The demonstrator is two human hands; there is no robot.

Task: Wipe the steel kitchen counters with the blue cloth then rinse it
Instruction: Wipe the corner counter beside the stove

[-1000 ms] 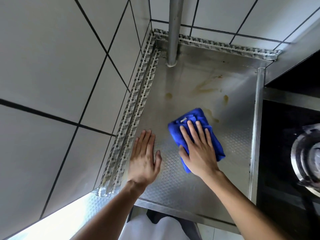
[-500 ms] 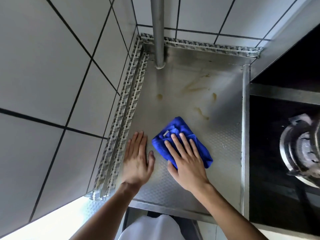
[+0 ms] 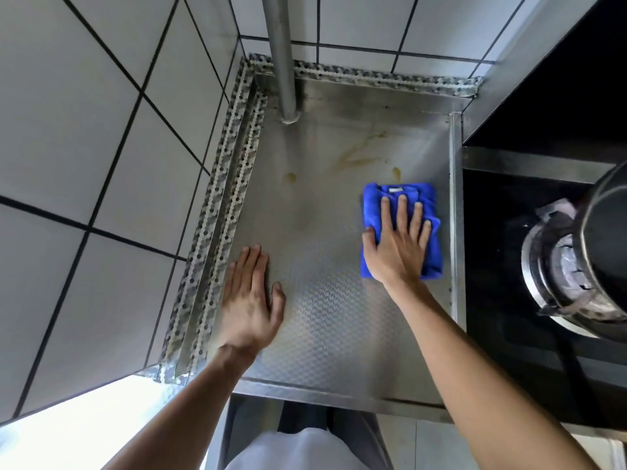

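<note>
Blue cloth (image 3: 400,198) lies under the flat, spread right hand (image 3: 397,247) on the steel counter (image 3: 325,327); the left hand (image 3: 251,300) rests flat, holding nothing.

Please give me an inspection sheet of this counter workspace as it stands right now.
Surface: steel counter, yellowish stains towards the back.
Job's things: blue cloth folded, flat near the counter's right edge.
Clutter: nothing seen.
Grippers: right hand pressed flat on the cloth; left hand flat on bare steel.
Cables: nothing seen.
Surroundings: tiled walls, vertical pipe at the back, burner to the right.
</note>
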